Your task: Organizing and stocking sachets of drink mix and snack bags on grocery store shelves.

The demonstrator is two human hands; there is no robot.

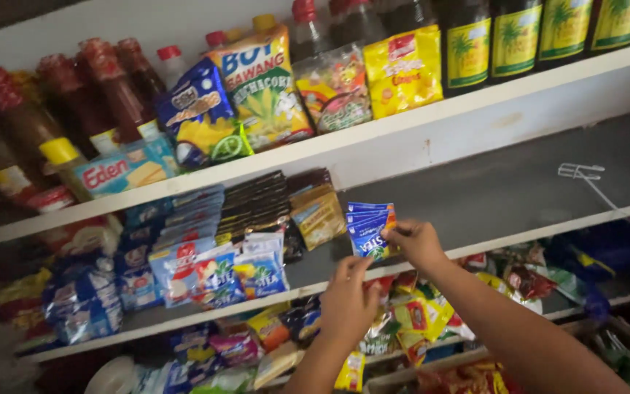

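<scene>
- The right hand [417, 242] is closed on a small stack of blue sachets [370, 228], pinched at its right edge between thumb and fingers. The packets stand on edge and fanned, fronts toward the camera, just above the middle shelf [519, 197].
- The stack sits at the right-hand end of the goods on that shelf, just beside the gold packets [318, 215] and apart from the bare grey stretch further right. Holding it by one edge leaves the lower and left edges free.
- The left hand [348, 299] is raised from below with its back to the camera, fingertips at the bottom of the stack, apparently steadying it. Whether its fingers close on the packets I cannot tell; they are hidden behind the hand.
- Both forearms rise from the lower right, the right one crossing above the left, wrists bent slightly upward toward the shelf.
- Left of the stack, dark sachets [255, 204] and blue-and-white packs [216, 273] lie in leaning rows, fronts out.
- A small white wire hook [581, 172] lies on the bare part of the shelf, well apart from both hands.
- The top shelf carries bottles and snack bags [260, 87]; lower shelves hold mixed packets.
</scene>
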